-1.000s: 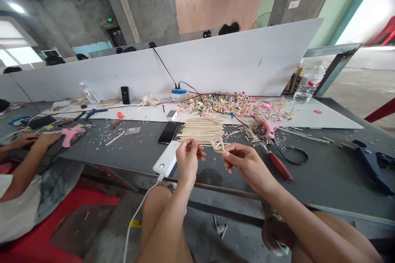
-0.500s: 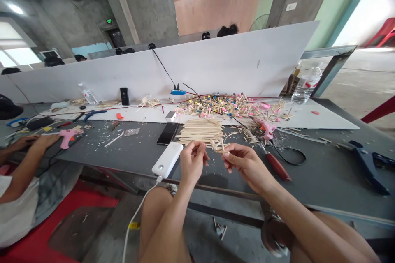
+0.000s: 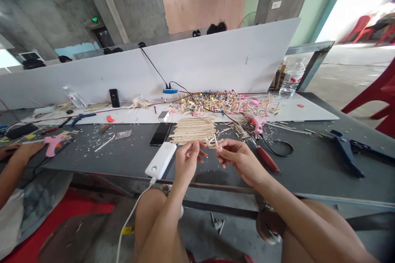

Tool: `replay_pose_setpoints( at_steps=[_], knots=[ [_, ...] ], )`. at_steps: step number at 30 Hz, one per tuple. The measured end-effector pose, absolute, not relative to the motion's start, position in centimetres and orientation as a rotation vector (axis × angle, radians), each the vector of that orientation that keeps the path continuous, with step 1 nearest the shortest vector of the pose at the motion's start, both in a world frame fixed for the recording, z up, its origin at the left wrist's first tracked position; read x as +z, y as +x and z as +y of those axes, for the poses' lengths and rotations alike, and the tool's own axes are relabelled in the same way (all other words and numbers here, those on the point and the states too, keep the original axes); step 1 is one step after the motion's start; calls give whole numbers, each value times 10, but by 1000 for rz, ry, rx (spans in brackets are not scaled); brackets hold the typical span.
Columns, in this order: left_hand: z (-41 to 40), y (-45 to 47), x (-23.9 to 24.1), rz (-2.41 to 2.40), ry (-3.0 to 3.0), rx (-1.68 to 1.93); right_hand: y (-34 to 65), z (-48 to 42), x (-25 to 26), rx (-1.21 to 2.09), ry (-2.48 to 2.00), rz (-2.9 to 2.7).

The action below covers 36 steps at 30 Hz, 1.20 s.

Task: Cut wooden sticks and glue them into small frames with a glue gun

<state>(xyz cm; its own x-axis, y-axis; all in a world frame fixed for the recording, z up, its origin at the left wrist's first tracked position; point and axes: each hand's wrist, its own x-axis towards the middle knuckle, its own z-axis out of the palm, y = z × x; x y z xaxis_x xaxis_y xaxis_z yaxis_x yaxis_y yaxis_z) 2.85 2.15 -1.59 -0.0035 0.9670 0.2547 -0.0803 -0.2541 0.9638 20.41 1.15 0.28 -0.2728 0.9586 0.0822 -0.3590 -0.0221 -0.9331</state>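
Note:
In the middle of the head view, my right hand [image 3: 239,157] pinches a small frame of glued wooden sticks [image 3: 211,143] between thumb and fingertips. My left hand [image 3: 187,158] is at the frame's left end, thumb and index finger pressed together. Whether it grips a stick there is too small to tell. Just behind both hands lies a flat row of thin wooden sticks [image 3: 193,130]. Farther back is a heap of short sticks with coloured balls [image 3: 212,102]. A pink glue gun [image 3: 258,124] rests to the right of the heap.
A white power bank [image 3: 161,160] with a cable and a black phone [image 3: 160,134] lie left of the sticks. To the right are a red-handled tool [image 3: 268,160] and dark blue cutters [image 3: 347,154]. A co-worker's hand [image 3: 29,150] is beside another pink glue gun [image 3: 53,144].
The head view has turned slightly right, so the scene sits farther left. My left fingertips are now closer to the stick frame, which my right hand still holds.

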Motion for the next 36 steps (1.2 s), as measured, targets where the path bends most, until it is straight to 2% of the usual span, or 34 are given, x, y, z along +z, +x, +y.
replay_pose_setpoints(
  at_steps=[4,17,36],
  knots=[
    [15,31,-12,982,1422,1370,205,12,-2,1527,-778,-1211],
    [11,33,-7,948,1367,1497,202,11,-1,1461,-856,-1375],
    [10,31,-8,943,1403,1504,200,8,3,1456,-872,-1359]
  ],
)
